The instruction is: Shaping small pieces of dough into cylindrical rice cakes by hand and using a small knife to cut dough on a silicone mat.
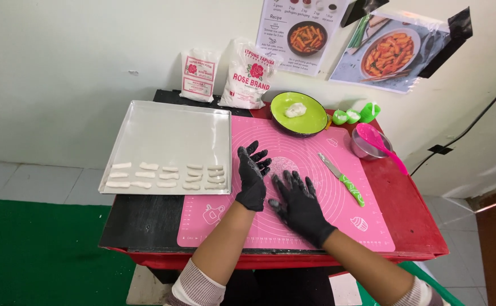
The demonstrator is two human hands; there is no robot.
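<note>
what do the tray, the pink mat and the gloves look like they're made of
Tray: bare metal, probably aluminium; dull silver sheen, folded rim.
Mat: likely silicone; thin, flat, matte pink with printed lines.
Gloves on left hand and right hand: thin black rubbery material, perhaps nitrile, flour-dusted.

Bright, even light; perhaps slight edge distortion

- Baking mat lies at the desk centre; both hands rest on it.
- Tray at 9 o'clock, dough pieces along its near edge.
- Bowl at 12 o'clock.
- Knife at 3 o'clock, on the mat.
- Two flour bags behind, against the wall.
</note>
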